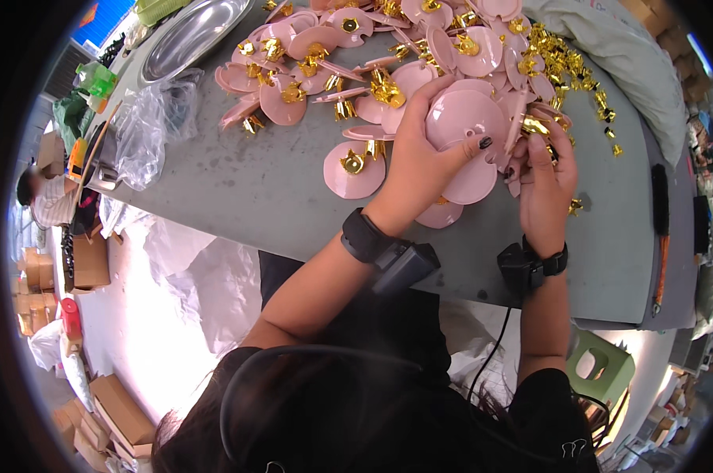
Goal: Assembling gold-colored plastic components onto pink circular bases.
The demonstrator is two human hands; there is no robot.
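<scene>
My left hand (421, 162) is closed round the edge of shiny pink plastic discs (465, 118), its thumb lying across their faces near small holes. Beside it, my right hand (547, 185) pinches a gold crown-shaped piece (534, 126) with thumb and fingers, close against a pink disc seen edge-on. How the gold piece meets that disc is hidden by the fingers. Just left of my left hand lies a pink disc (342, 183) with a gold crown piece (352, 162) at its middle.
A pile of pink discs with gold pieces (313, 43) covers the far part of the grey table (238, 189). Loose gold pieces (557, 59) lie at the far right beside a pale sack (609, 39). A metal tray (195, 39) and clear plastic bag (148, 146) are on the left.
</scene>
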